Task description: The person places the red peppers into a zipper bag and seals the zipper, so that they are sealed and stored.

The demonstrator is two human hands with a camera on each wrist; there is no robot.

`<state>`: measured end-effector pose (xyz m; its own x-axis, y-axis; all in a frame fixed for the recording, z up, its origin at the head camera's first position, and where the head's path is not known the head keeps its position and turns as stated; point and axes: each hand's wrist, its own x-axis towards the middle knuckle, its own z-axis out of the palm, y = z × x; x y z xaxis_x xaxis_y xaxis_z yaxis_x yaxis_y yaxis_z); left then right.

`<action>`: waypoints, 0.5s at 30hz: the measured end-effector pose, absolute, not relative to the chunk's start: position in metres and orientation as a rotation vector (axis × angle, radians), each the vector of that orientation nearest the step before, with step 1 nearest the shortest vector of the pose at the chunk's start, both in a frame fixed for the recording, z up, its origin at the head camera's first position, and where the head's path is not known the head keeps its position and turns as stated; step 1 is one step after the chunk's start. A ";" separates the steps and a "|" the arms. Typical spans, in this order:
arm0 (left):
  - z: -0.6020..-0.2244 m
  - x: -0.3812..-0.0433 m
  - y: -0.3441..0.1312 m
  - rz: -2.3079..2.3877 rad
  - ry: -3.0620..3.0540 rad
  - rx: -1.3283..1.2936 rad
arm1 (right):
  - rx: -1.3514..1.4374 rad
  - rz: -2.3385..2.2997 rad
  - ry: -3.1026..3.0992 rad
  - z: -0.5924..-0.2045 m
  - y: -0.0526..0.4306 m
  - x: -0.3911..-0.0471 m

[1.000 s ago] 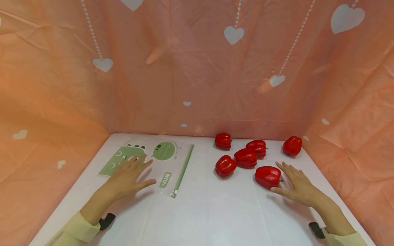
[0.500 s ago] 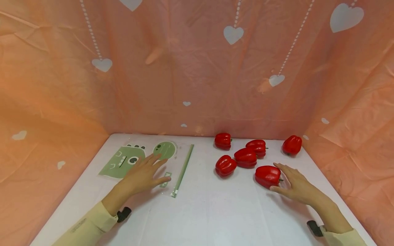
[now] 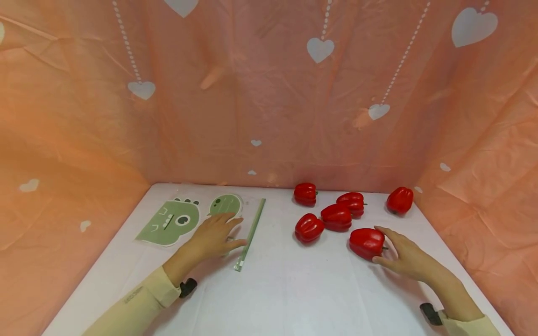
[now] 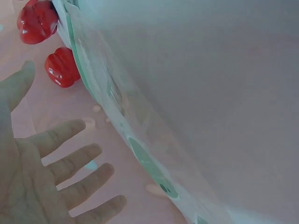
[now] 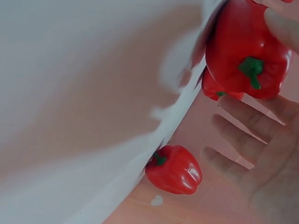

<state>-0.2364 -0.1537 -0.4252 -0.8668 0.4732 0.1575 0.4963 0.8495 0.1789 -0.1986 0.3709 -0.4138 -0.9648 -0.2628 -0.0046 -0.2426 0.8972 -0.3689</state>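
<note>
on the left, beyond the left edge of a white table point(image 3: 294, 294), an orange cloth point(image 3: 63, 116) patterned with white hearts is hung, carried on along the back and right edges. near the back left corner a clear zip bag point(image 3: 161, 228) is laid, printed with a green face and a green bubble point(image 3: 224, 204), its green zip strip point(image 3: 255, 224) turned toward the right. a black device point(image 3: 187, 288) is worn beside a pale sleeve point(image 3: 134, 303), and past it the left hand point(image 3: 212, 238) is held palm down over the bag's right part, released, its fingers spread and nothing gripped. right of the bag, a first pepper point(image 3: 305, 194), red like the others, is set near the back edge, and a second pepper point(image 3: 309, 228) is placed forward of it. just beside that one, a third pepper point(image 3: 336, 217) and a fourth pepper point(image 3: 350, 204) are seen overlapping. farther right, farthest from the back edge, a fifth pepper point(image 3: 367, 243) is rested on its side, its green stem point(image 5: 251, 67) pointed right. around its stem end the right hand point(image 3: 405, 254) is held released, fingers extended; whether the pepper is touched cannot be told. near the back right corner a sixth pepper point(image 3: 400, 200) is placed.
</note>
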 end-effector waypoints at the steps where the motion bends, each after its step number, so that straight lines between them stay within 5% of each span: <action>1: -0.426 -0.237 -0.152 -0.333 -2.927 -0.756 | -0.406 -0.573 3.007 -0.414 0.371 -0.199; 15: -0.432 -0.248 -0.125 -0.299 -3.007 -0.661 | -0.507 -0.619 3.015 -0.413 0.372 -0.198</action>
<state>-0.2482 -0.1253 -0.4321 -0.9075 0.4107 0.0884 0.4201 0.8900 0.1772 -0.1983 0.3724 -0.4134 -0.9470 -0.3184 0.0433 -0.3097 0.8686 -0.3868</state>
